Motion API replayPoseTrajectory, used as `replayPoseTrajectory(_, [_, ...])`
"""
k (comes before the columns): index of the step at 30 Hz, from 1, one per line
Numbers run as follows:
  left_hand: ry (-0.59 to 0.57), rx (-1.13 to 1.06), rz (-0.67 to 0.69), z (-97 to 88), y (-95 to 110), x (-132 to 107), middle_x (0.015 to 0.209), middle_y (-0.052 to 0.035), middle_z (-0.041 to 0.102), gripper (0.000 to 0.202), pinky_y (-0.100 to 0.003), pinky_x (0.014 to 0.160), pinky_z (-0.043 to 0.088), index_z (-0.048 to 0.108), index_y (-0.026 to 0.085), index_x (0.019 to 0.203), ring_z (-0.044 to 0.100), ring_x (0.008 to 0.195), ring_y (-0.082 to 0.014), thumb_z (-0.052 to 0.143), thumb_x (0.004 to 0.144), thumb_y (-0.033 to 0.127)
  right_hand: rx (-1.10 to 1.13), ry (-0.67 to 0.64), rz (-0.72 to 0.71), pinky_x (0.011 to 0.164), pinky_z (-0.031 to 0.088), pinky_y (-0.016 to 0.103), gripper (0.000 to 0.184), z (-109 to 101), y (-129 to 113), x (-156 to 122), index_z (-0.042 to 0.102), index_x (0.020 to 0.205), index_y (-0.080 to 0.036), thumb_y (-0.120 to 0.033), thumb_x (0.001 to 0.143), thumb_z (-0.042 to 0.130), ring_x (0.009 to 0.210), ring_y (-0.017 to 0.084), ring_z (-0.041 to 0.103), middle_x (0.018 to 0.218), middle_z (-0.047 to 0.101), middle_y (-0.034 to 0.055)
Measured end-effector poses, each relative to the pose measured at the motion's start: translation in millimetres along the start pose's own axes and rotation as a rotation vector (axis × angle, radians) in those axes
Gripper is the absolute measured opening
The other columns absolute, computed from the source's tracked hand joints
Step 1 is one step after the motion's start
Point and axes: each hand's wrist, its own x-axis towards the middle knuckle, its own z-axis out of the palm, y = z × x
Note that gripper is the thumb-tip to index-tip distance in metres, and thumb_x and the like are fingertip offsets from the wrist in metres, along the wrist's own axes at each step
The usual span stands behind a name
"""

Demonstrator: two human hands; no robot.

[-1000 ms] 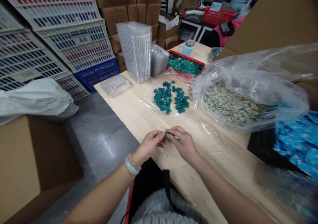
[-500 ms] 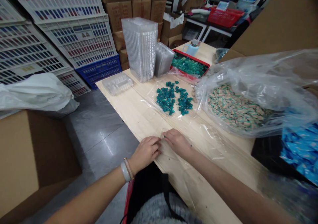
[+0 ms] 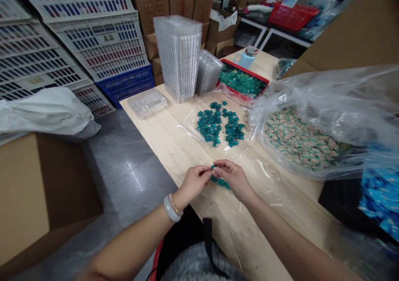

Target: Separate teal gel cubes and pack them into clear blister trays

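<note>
My left hand (image 3: 195,182), with a pale bangle and a beaded bracelet on its wrist, is closed in a pinch over the near part of the table. Facing it, my right hand (image 3: 234,178) is also pinched, its fingertips almost touching the left ones. A bit of teal shows between the fingertips; what exactly they grip is too small to make out. Just below the right fingers is a short row of teal pieces (image 3: 221,182), partly covered by that hand. Farther off, two loose groups of small glossy teal pieces (image 3: 209,125) lie on a clear plastic sheet (image 3: 191,121).
Behind stand stacked clear plastic trays (image 3: 177,60), a red tray (image 3: 264,89) of green pieces and a light-blue bottle (image 3: 247,58). At right are a clear bag (image 3: 258,127) of small beige-and-green packets and blue packets (image 3: 378,189). A cardboard box (image 3: 18,198) stands left.
Both hands have lifted slightly and come closer together, fingertips now nearly meeting. A row of teal pieces now shows beneath the right hand. The view has shifted a little.
</note>
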Motion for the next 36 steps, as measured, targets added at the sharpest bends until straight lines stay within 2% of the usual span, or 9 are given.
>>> replayPoseTrajectory(2, [-0.061, -0.302, -0.175, 7.2, 5, 5, 0.06, -0.0013, 0.056, 0.012, -0.021, 0.054, 0.039, 0.063, 0.012, 0.071, 0.05, 0.055, -0.0095, 0.059, 0.068, 0.023, -0.079, 0.037, -0.105, 0.058, 0.047, 0.028, 0.024, -1, -3, -5, 0.059, 0.084, -0.017, -0.033, 0.066, 0.063, 0.06, 0.012, 0.056, 0.067, 0.058, 0.0002])
replayPoseTrajectory(5, [-0.107, -0.605, -0.333, 10.6, 10, 5, 0.062, -0.001, 0.057, 0.018, -0.019, 0.054, 0.039, 0.062, 0.01, 0.073, 0.051, 0.056, -0.0078, 0.067, 0.061, 0.022, -0.339, 0.083, -0.351, 0.061, 0.047, 0.029, 0.017, -4, -5, -15, 0.06, 0.086, -0.02, -0.03, 0.072, 0.058, 0.067, 0.014, 0.055, 0.074, 0.056, 0.0028])
replayPoseTrajectory(7, [-0.124, -0.657, -0.379, 10.3, 12, 2, 0.063, -0.0012, 0.058, 0.02, -0.019, 0.055, 0.04, 0.061, 0.01, 0.072, 0.052, 0.056, -0.0074, 0.069, 0.059, 0.023, -0.488, 0.075, -0.463, 0.062, 0.047, 0.029, 0.015, -5, -7, -21, 0.06, 0.089, -0.021, -0.027, 0.076, 0.053, 0.068, 0.014, 0.054, 0.076, 0.056, 0.0035])
replayPoseTrajectory(10, [-0.098, -0.561, -0.357, 9.4, 14, -1, 0.061, -0.0016, 0.059, 0.02, -0.019, 0.056, 0.042, 0.06, 0.01, 0.069, 0.053, 0.056, -0.0077, 0.07, 0.06, 0.025, -0.608, 0.07, -0.533, 0.061, 0.047, 0.028, 0.016, -6, -8, -28, 0.058, 0.092, -0.021, -0.024, 0.079, 0.049, 0.067, 0.015, 0.055, 0.076, 0.057, 0.0037])
replayPoseTrajectory(13, [-0.087, -0.49, -0.333, 8.1, 16, -3, 0.06, -0.0007, 0.059, 0.019, -0.018, 0.054, 0.043, 0.059, 0.011, 0.067, 0.053, 0.054, -0.0071, 0.07, 0.059, 0.025, -0.685, 0.071, -0.553, 0.06, 0.047, 0.028, 0.015, -6, -7, -31, 0.056, 0.093, -0.021, -0.024, 0.08, 0.048, 0.068, 0.015, 0.055, 0.076, 0.057, 0.0039])
replayPoseTrajectory(18, [-0.203, -0.57, -0.416, 6.2, 14, -2, 0.062, -0.0009, 0.059, 0.017, -0.019, 0.053, 0.044, 0.061, 0.01, 0.07, 0.054, 0.055, -0.0073, 0.069, 0.062, 0.023, -0.764, 0.071, -0.57, 0.06, 0.046, 0.028, 0.012, -4, -4, -32, 0.055, 0.089, -0.02, -0.023, 0.08, 0.048, 0.069, 0.016, 0.056, 0.074, 0.057, 0.0036])
replayPoseTrajectory(22, [-0.218, -0.576, -0.426, 6.6, 11, -2, 0.061, -0.0006, 0.059, 0.017, -0.017, 0.052, 0.044, 0.061, 0.01, 0.072, 0.053, 0.053, -0.0061, 0.069, 0.063, 0.022, -0.808, 0.069, -0.559, 0.061, 0.046, 0.029, 0.012, -2, -6, -34, 0.054, 0.088, -0.019, -0.018, 0.079, 0.047, 0.07, 0.017, 0.056, 0.075, 0.057, 0.0044])
replayPoseTrajectory(29, [-0.253, -0.671, -0.482, 2.1, 9, -5, 0.065, -0.0015, 0.058, 0.015, -0.018, 0.056, 0.043, 0.061, 0.011, 0.073, 0.052, 0.056, -0.0062, 0.064, 0.069, 0.024, -0.663, -0.06, -0.533, 0.065, 0.048, 0.029, 0.023, -3, -12, -36, 0.053, 0.101, -0.022, -0.018, 0.079, 0.049, 0.075, 0.015, 0.056, 0.085, 0.057, 0.0048])
replayPoseTrajectory(36, [-0.222, -0.414, -0.25, -5.7, -5, -13, 0.058, 0.0014, 0.052, 0.027, -0.018, 0.053, 0.036, 0.06, 0.01, 0.069, 0.045, 0.053, -0.0059, 0.067, 0.063, 0.036, -0.693, -0.048, -0.529, 0.066, 0.049, 0.031, 0.02, 8, -8, -43, 0.055, 0.096, -0.022, -0.016, 0.08, 0.044, 0.076, 0.016, 0.056, 0.083, 0.058, 0.0052])
